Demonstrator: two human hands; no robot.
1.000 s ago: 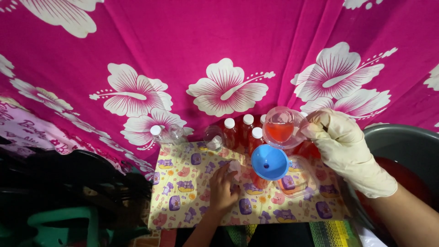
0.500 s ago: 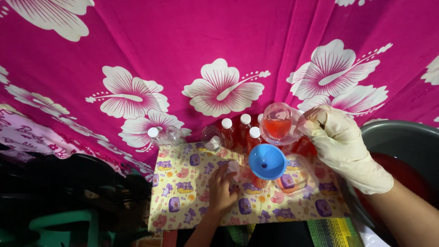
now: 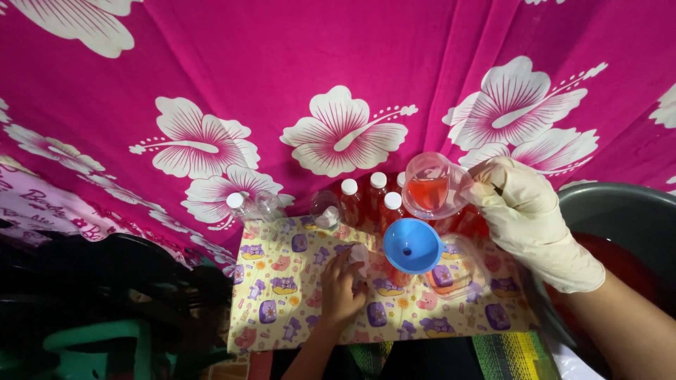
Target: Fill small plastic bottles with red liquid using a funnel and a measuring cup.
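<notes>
At centre right, the gloved right hand point(image 3: 531, 225), fingers clamped on a clear cup point(image 3: 433, 186) of red liquid, pours toward the blue funnel point(image 3: 412, 245); the left hand point(image 3: 341, 288), fingers together, steadies its bottle point(image 3: 360, 255), so a slow, centred tilt seems needed.

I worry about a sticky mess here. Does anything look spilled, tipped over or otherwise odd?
No spill shows. One empty clear plastic bottle lies tipped on its side at the patterned mat's far left corner, while the red-filled white-capped bottles stand upright. The clear cup of red liquid is tilted above the blue funnel.
</notes>
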